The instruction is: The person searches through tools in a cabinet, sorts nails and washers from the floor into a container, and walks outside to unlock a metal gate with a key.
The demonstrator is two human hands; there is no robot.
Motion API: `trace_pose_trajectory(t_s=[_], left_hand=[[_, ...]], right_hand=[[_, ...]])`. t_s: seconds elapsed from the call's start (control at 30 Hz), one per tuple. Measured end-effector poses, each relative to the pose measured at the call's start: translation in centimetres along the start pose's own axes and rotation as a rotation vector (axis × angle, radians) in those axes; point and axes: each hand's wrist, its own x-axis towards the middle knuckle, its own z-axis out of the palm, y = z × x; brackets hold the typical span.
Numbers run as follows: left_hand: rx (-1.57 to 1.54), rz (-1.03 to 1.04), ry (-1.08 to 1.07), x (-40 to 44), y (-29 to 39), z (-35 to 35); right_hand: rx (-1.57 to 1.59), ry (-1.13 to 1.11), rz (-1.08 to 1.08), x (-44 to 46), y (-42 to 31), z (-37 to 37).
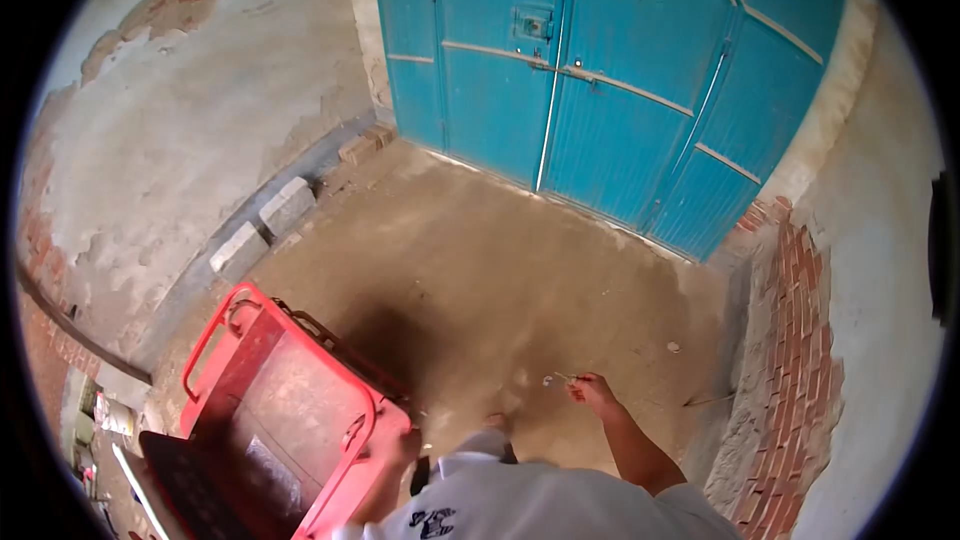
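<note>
My right hand (591, 393) is held out low in front of me, its fingers closed on a small, thin, yellowish piece that looks like a key (566, 376). A tiny pale round bit shows at the far end of it. My left hand (407, 443) is at the near right corner of a red metal cart bed (310, 380), beside its curved rail. Its fingers are blurred and hidden, so I cannot tell whether it grips the cart.
Ahead stands a closed blue metal double gate (600, 70) with a sliding bolt (562, 70). Pale blocks (287, 205) lie along the left wall. Worn brickwork (795, 370) edges the right wall. A white bucket (116, 414) stands behind the cart on the dirt floor (480, 270).
</note>
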Motion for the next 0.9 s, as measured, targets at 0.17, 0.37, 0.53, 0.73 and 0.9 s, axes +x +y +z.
trace_pose_trajectory(t_s=[0.17, 0.37, 0.53, 0.73, 0.9], left_hand=[[-0.527, -0.15, 0.047, 34.2, 8.3, -21.9], [-0.687, 0.175, 0.041, 61.1, 16.0, -32.8], [-0.844, -0.062, -0.072, 75.1, 9.2, -20.1], [-1.6, -1.067, -0.013, 79.0, 2.0, -22.8], [-1.926, -1.271, 0.004, 88.4, -7.6, -15.4]], right_hand=[[0.093, 0.339, 0.187, 6.3, -3.2, -9.1], [0.235, 0.438, 0.306, 23.9, -7.5, -21.1], [-0.045, 0.327, 0.152, 49.0, -19.6, -28.1], [-0.115, 0.126, -0.224, 77.4, -44.9, -31.4], [-0.639, 0.484, -0.628, 90.7, -63.5, -30.1]])
